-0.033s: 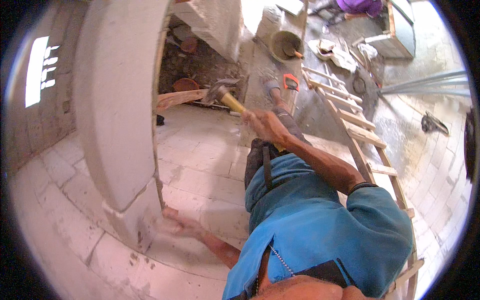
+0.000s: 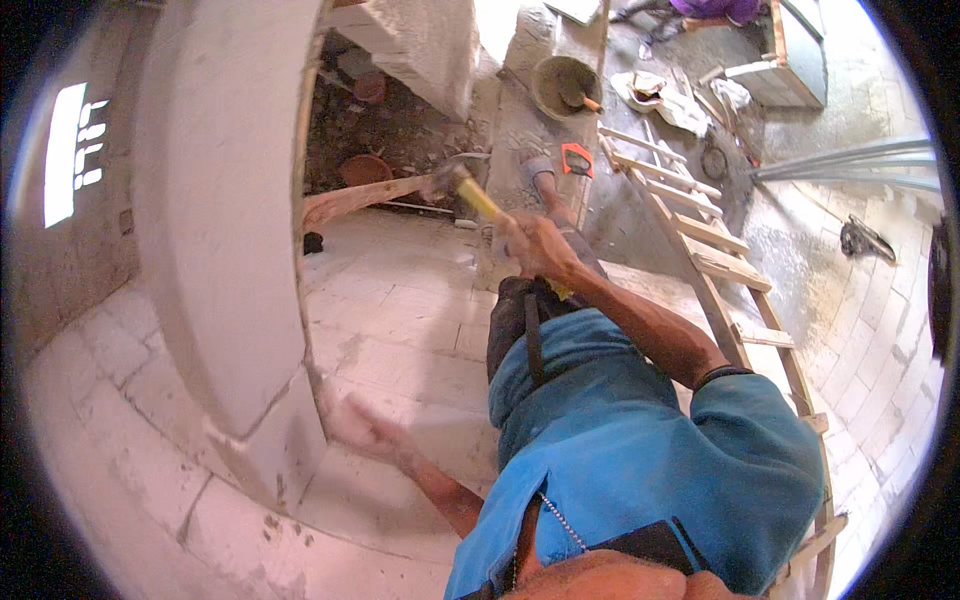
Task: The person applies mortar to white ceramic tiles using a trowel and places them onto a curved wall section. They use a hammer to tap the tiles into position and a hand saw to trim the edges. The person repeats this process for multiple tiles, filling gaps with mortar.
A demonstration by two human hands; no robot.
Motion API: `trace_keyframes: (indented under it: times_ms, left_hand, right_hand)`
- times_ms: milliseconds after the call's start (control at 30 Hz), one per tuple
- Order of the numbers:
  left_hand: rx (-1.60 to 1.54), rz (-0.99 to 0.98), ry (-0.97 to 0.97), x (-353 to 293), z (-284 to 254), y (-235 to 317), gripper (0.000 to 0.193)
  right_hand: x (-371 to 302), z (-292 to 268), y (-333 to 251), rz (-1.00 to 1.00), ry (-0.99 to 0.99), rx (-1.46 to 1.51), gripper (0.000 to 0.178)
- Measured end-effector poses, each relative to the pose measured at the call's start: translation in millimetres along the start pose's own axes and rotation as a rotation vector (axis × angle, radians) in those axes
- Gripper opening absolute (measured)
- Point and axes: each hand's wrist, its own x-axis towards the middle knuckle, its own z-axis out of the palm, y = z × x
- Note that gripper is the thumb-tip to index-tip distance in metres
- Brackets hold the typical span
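White block wall [image 2: 210, 250] fills the left; one wooden ladder [image 2: 715, 250] leans at the right. One plank [image 2: 360, 198] crosses the opening. Right hand [image 2: 535, 245] grips one yellow-handled hammer [image 2: 465, 190] above it. Left hand [image 2: 365, 430], blurred, fingers spread, presses the wall.

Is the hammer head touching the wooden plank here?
Cannot tell. In the head view the blurred hammer head overlaps the end of the wooden plank; neither contact nor gap shows plainly. The right hand grips the handle.

One hammer [image 2: 462, 186], one wooden ladder [image 2: 716, 262], one bucket [image 2: 562, 85], one plank [image 2: 362, 198], two hands.
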Motion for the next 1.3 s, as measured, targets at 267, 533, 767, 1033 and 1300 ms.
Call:
trace_keyframes:
  times_ms: [267,533,767,1033,1300]
  left_hand:
    - [0.384,-0.392,-1.080,-79,141,-65,0.068]
    - [0.609,-0.614,-0.979,-119,149,-197,0.064]
    - [-0.244,-0.762,-1.067,11,570,-165,0.058]
    - [-0.722,-0.965,-1.139,0,877,-108,0.038]
    - [-1.169,-1.207,-1.161,-40,988,-84,0.019]
  right_hand:
    - [237,-151,239,0.223,0.187,-0.462,0.052]
    - [445,-212,382,0.294,0.105,-0.371,0.058]
    - [522,-220,499,0.126,0.249,-0.285,0.054]
    - [443,-280,384,-0.150,0.317,-0.972,0.025]
    - [518,-385,306,-0.443,0.636,-1.471,0.023]
